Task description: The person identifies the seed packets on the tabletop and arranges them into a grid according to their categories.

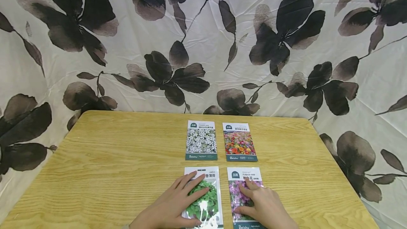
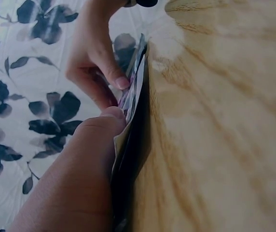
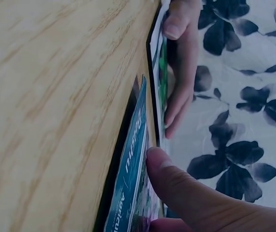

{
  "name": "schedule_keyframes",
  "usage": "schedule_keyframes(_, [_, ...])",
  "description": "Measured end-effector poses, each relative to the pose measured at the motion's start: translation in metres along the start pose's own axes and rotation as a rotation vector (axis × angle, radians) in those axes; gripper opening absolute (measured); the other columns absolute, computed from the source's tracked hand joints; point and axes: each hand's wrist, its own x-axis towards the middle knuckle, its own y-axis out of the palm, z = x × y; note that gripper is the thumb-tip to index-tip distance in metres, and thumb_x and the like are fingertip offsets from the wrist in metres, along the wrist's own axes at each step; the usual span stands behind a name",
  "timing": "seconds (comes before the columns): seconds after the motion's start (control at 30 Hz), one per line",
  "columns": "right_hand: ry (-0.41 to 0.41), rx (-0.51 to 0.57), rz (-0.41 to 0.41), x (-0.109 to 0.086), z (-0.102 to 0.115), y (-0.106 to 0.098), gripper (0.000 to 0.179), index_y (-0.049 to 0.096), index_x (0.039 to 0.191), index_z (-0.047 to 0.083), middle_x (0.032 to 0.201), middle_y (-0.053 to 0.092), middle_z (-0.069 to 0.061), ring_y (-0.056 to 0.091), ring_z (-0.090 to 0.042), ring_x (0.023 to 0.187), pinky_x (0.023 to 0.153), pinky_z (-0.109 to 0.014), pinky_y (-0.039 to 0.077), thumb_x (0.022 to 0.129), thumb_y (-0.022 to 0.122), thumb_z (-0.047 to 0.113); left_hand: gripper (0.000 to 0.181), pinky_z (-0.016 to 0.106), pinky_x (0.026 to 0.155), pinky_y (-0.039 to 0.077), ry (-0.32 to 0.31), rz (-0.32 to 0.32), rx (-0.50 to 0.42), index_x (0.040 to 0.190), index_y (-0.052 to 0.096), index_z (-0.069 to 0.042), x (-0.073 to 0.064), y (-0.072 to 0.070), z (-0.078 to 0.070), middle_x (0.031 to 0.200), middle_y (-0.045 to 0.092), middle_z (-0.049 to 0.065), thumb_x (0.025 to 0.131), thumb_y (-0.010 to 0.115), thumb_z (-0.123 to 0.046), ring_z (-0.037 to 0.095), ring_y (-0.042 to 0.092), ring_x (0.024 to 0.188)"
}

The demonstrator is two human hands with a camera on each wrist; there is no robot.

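My left hand (image 1: 173, 202) lies with spread fingers on a seed packet with green leaves (image 1: 211, 204), which looks like mint. Part of its title and picture is hidden under the fingers. To the right, my right hand (image 1: 267, 204) rests its fingertips and thumb on a purple-flower seed packet (image 1: 236, 193). The right wrist view shows the thumb (image 3: 176, 179) against this packet's face, beside the teal strip (image 3: 128, 159) along its bottom. Behind these lie a white-flower seed packet (image 1: 201, 140) and a mixed-flower seed packet (image 1: 240, 144), neither touched by a hand.
All the packets lie face up in two rows on a wood-grain table (image 1: 111, 172), towards its right half. Beyond the table's far edge hangs a pale cloth (image 1: 222, 45) printed with dark flowers.
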Motion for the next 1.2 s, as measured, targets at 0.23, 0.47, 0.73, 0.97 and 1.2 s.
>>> schedule_keyframes(0.23, [0.032,-0.008,0.011,0.0015,0.001,-0.0003,0.084,0.07,0.126,0.009,0.133,0.06,-0.02,0.069,-0.038,0.098,0.068,-0.045,0.059,0.073,0.065,0.074,0.078,0.056,0.108,0.033,0.001,0.001,-0.004,0.158,0.028,-0.029,-0.0009,-0.0012,-0.0001,0.165,0.017,0.004,0.093,0.043,-0.071,0.032,0.017,0.149])
schedule_keyframes(0.47, [0.063,-0.012,0.034,0.0018,0.0004,-0.0011,0.091,0.068,0.128,0.006,0.136,0.06,-0.016,0.067,-0.036,0.107,0.072,-0.047,0.059,0.072,0.064,0.077,0.078,0.057,0.108,0.034,-0.007,0.009,0.0,0.158,0.028,-0.03,-0.0015,-0.0016,-0.0007,0.165,0.017,0.004,0.093,0.043,-0.072,0.031,0.017,0.149])
schedule_keyframes(0.73, [0.069,-0.016,0.02,0.0007,0.0,-0.0014,0.09,0.069,0.127,0.005,0.135,0.06,-0.017,0.068,-0.036,0.105,0.071,-0.046,0.059,0.071,0.065,0.076,0.077,0.057,0.108,0.034,-0.004,0.007,0.001,0.157,0.029,-0.031,-0.0014,-0.0016,-0.0005,0.165,0.018,0.003,0.093,0.043,-0.072,0.031,0.018,0.149])
schedule_keyframes(0.97, [0.074,0.004,0.012,0.0013,0.001,-0.0032,0.087,0.07,0.125,0.005,0.134,0.061,-0.016,0.068,-0.037,0.104,0.072,-0.046,0.059,0.071,0.069,0.073,0.075,0.057,0.108,0.034,-0.006,0.008,-0.004,0.157,0.03,-0.032,-0.0009,-0.0023,-0.0006,0.164,0.019,0.003,0.094,0.043,-0.07,0.031,0.017,0.149])
schedule_keyframes(1.2, [0.084,0.012,-0.01,0.0026,0.0021,-0.0053,0.083,0.072,0.122,0.007,0.128,0.065,-0.016,0.071,-0.037,0.094,0.066,-0.045,0.059,0.068,0.074,0.07,0.073,0.057,0.108,0.033,-0.003,-0.002,0.006,0.157,0.03,-0.031,-0.0006,-0.0027,-0.0005,0.164,0.019,0.003,0.095,0.043,-0.069,0.031,0.017,0.149])
